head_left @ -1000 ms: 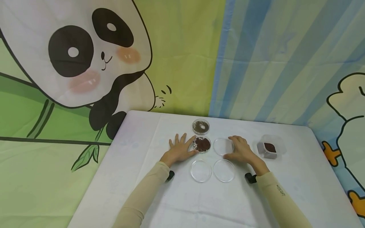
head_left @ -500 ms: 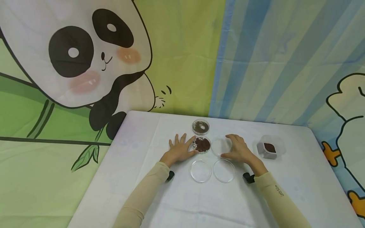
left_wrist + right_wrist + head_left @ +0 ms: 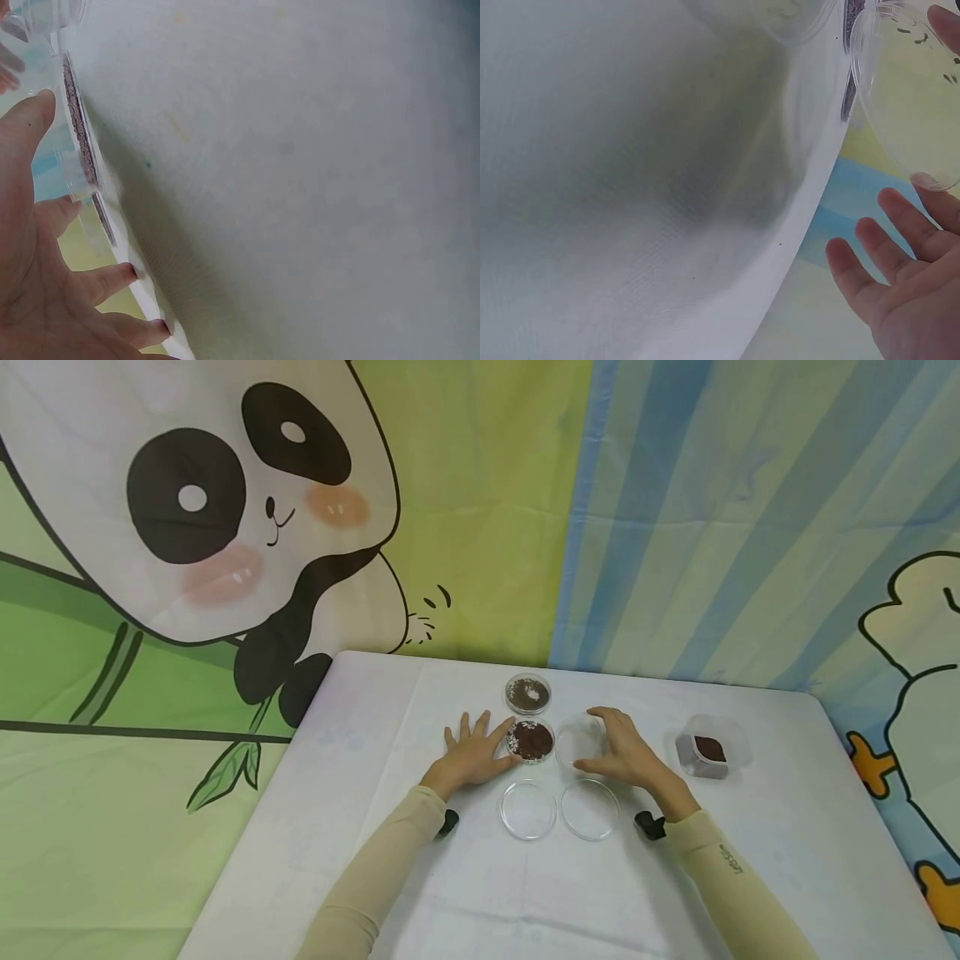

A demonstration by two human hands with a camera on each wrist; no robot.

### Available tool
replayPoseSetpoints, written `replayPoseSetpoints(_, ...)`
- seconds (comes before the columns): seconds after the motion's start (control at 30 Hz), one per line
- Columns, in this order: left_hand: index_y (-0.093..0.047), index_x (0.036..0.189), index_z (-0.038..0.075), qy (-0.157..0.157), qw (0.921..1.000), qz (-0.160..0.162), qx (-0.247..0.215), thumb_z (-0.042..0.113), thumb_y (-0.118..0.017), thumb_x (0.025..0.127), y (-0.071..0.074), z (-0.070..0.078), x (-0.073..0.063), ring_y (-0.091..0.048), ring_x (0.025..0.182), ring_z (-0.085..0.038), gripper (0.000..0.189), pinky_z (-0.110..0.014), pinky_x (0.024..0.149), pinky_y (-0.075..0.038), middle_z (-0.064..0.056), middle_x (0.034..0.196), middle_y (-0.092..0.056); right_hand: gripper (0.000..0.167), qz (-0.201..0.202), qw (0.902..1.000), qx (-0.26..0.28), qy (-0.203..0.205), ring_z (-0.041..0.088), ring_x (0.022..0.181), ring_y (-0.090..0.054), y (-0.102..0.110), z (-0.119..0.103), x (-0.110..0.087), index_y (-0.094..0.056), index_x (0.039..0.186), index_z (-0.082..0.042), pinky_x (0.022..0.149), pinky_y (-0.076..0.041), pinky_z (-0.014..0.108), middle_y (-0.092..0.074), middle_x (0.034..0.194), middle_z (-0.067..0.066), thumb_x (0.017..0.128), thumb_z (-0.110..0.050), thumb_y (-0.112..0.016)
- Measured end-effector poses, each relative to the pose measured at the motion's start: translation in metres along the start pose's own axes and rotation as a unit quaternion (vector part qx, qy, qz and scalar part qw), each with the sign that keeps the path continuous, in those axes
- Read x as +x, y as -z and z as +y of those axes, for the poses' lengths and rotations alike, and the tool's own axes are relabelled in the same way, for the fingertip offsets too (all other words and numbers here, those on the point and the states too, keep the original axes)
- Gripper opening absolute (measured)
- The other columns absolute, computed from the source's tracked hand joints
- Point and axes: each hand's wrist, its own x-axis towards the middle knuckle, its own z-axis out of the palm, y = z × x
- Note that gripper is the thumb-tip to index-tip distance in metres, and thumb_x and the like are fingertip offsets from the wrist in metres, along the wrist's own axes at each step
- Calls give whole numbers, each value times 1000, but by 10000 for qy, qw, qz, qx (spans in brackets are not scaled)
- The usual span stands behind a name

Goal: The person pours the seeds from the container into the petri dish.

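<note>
My left hand [image 3: 472,758] rests on the table with its fingers spread. Its thumb and index fingertips touch the near-left and far-left rim of a petri dish [image 3: 536,741] of dark brown soil-like material with white specks. To the right, my right hand [image 3: 632,760] holds an otherwise bare, clear petri dish [image 3: 574,742] by its edge between thumb and index finger. That dish is tilted and raised off the table in the right wrist view, while the other fingers [image 3: 847,262] stay extended. Behind the left hand's dish stands a second filled petri dish [image 3: 527,693].
Two clear round dishes lie side by side in front, the left one [image 3: 528,810] and the right one [image 3: 590,810]. A clear plastic tub [image 3: 701,758] with brown material stands at the right. The white table [image 3: 465,893] meets a printed cloth backdrop [image 3: 480,510] behind.
My right hand has moved left with the clear petri dish, bringing it closer to the filled one. The left hand and the other dishes have stayed in place.
</note>
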Motion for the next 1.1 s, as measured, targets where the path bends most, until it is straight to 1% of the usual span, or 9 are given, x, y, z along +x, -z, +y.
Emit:
replayPoseSetpoints(0.23, -17, 160, 40, 48, 10000, -31, -32, 69, -47, 95, 0, 0, -1, -1, 146, -52, 78, -75, 108, -6, -16, 166, -11, 98, -5, 9998, 201, 19, 44, 136, -37, -1, -9, 6, -36, 148, 4, 107, -33, 61, -41, 147, 25, 75, -37, -89)
replayPoseSetpoints(0.33, -18, 160, 39, 41, 10000, -27, -36, 69, -47, 95, 0, 0, -1, -1, 146, -53, 78, -75, 108, -6, -16, 165, -11, 99, 9, 9996, 289, 10, 43, 136, -39, -3, -13, 9, -36, 148, 3, 107, -34, 60, -42, 147, 24, 74, -35, -89)
replayPoseSetpoints(0.57, -19, 160, 38, 33, 10000, 0, -32, 69, -46, 95, 1, 1, -2, -2, 146, -53, 77, -75, 108, -6, -17, 165, -12, 96, 47, 9993, 354, 127, 40, 135, -42, -6, -20, 16, -37, 147, 1, 108, -35, 57, -46, 145, 22, 74, -32, -90)
replayPoseSetpoints(0.83, -19, 160, 38, 16, 10000, 1, -19, 68, -47, 95, 3, 1, -3, -2, 146, -53, 77, -75, 108, -6, -17, 165, -12, 98, 46, 9990, 408, 203, 39, 136, -42, -9, -25, 21, -36, 149, -2, 108, -35, 56, -45, 148, 21, 73, -31, -91)
replayPoseSetpoints(0.97, -18, 160, 39, 21, 10000, 9, 54, 69, -46, 95, 2, 0, -2, -3, 146, -53, 77, -75, 108, -7, -17, 165, -12, 98, 75, 9987, 422, 280, 39, 134, -43, -12, -27, 24, -37, 149, -3, 107, -37, 56, -45, 147, 21, 72, -31, -91)
replayPoseSetpoints(1.1, -17, 160, 39, 18, 10000, -7, 51, 70, -45, 95, 1, 0, 0, -2, 146, -53, 78, -75, 108, -6, -17, 165, -11, 98, 65, 9976, 491, 475, 42, 130, -46, -16, -28, 27, -36, 149, -1, 104, -40, 56, -44, 146, 23, 73, -27, -91)
